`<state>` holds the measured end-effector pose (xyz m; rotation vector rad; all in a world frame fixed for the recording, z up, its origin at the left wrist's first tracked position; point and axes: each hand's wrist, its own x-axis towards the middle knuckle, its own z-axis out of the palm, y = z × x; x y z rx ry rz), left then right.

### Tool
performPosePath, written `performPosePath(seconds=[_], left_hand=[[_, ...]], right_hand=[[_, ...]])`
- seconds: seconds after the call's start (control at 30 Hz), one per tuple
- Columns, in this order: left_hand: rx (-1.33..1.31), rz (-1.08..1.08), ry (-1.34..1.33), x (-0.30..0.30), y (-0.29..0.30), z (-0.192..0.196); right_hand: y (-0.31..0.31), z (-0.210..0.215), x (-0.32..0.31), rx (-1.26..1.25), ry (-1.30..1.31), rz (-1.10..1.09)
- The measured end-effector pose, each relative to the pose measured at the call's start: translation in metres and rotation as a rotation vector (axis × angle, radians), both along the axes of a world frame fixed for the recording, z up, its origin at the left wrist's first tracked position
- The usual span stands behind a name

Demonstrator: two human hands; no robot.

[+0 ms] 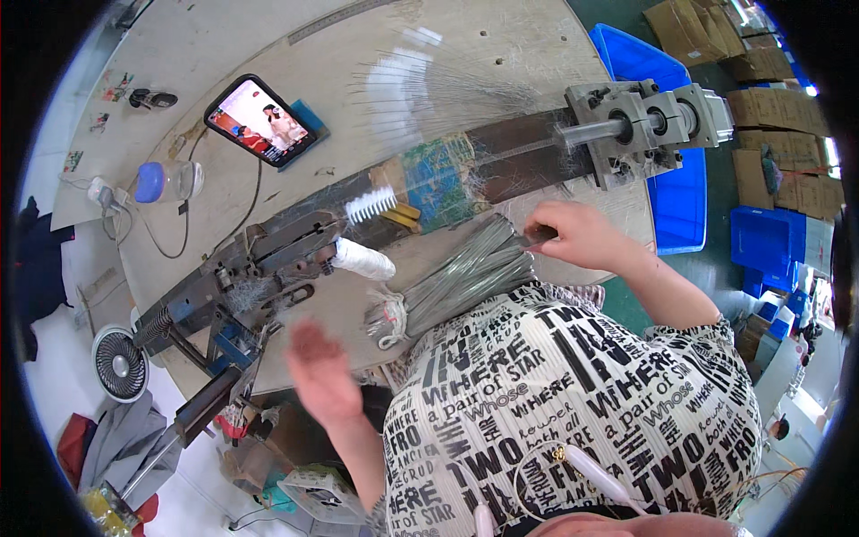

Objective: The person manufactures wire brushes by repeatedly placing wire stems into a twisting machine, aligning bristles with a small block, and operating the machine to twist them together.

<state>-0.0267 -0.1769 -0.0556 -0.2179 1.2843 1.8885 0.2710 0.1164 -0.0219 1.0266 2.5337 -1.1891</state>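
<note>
Head view: a round wooden table (501,54) carries a long metal machine (295,251) beyond both hands, with a lit phone (259,119) and a blue-capped jar (168,181) further off to the left, and a small fan (119,364) on the floor left of the left hand. The right hand (577,234) pinches the far end of a wire bundle (474,273) lying between the hands; the left hand (320,374) is blurred, fingers apparently spread, holding nothing. Right of the right hand sit blue bins (680,192), contents not discernible, and cardboard boxes (774,112).
</note>
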Motion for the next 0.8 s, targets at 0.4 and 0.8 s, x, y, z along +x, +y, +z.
performPosePath(seconds=[0.4, 0.8], left_hand=[[-0.604, 0.830, 0.214, -0.094, -0.146, -0.011], [-0.046, -0.324, 0.924, 0.037, 0.080, 0.039]], right_hand=[[-0.002, 0.010, -0.002, 0.012, -0.086, 0.019], [0.009, 0.070, -0.005, -0.369, 0.916, -0.902]])
